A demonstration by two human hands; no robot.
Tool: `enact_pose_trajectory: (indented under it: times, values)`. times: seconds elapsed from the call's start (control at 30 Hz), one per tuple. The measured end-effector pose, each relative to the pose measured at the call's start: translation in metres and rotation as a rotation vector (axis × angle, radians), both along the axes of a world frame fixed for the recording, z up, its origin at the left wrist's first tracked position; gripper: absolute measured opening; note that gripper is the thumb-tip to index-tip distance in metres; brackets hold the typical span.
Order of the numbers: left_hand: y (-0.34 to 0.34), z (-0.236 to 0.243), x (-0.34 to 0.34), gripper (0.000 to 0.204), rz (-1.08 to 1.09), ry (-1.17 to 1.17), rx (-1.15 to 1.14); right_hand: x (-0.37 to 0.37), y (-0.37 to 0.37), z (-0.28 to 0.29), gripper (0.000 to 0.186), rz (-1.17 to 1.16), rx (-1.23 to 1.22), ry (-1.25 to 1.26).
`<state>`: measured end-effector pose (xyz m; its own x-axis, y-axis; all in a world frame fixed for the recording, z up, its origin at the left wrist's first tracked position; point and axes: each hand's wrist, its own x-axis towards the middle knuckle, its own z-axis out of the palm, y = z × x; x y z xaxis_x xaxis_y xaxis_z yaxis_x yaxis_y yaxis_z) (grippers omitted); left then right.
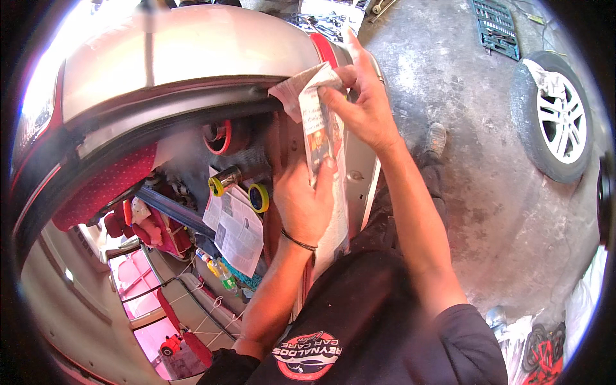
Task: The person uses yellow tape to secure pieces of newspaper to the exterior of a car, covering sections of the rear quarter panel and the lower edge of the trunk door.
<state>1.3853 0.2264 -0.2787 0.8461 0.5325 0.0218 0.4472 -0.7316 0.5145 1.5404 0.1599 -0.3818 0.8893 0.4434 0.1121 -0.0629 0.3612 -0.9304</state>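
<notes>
A folded strip of newspaper (316, 131) runs along the edge of the car's open rear hatch area, near a red lamp (326, 48). My right hand (369, 106) grips the strip's upper part between thumb and curled fingers, with one finger pointing up. Lower down, my left hand (301, 196), with a dark band at its wrist, holds the strip's edge with the thumb on the paper; its other fingers are partly hidden. Beside my left hand, inside the car, are a yellow-edged tape roll (258, 197), a second roll (224, 181) and a loose newspaper sheet (236, 234).
The pale car roof (205, 45) arches over the far left. A red-rimmed roll (218, 136) and a bottle (227, 277) lie in the car. On the concrete floor to the right are a wheel (563, 119), a green tool case (496, 27) and a shoe (435, 139).
</notes>
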Motion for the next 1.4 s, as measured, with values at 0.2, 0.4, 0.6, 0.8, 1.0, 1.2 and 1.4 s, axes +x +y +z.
enact_pose_trajectory:
  times: [0.2, 0.4, 0.6, 0.8, 1.0, 1.2, 1.4]
  values:
    - [0.041, 0.030, 0.058, 0.018, -0.027, 0.049, 0.134, 0.049, -0.003, 0.009, 0.091, 0.185, 0.094, 0.118]
    - [0.038, 0.029, 0.092, 0.024, 0.062, -0.003, 0.007, 0.077, 0.004, 0.029, 0.080, 0.420, -0.062, -0.089]
    - [0.025, 0.019, 0.096, 0.018, 0.112, -0.178, 0.190, 0.085, 0.003, 0.041, 0.080, 0.522, 0.025, -0.086]
    - [0.041, 0.019, 0.089, 0.013, 0.023, -0.164, 0.257, 0.079, -0.014, 0.017, 0.079, 0.228, 0.118, -0.059]
    - [0.037, 0.026, 0.075, 0.016, -0.053, -0.165, 0.314, -0.001, -0.037, -0.039, 0.080, -0.009, -0.086, 0.182]
    - [0.038, 0.022, 0.088, 0.015, -0.023, -0.200, 0.316, -0.034, 0.000, -0.022, 0.081, -0.036, 0.095, 0.333]
    - [0.051, 0.020, 0.086, 0.012, 0.008, -0.159, 0.403, -0.029, 0.015, -0.004, 0.082, -0.059, 0.204, 0.432]
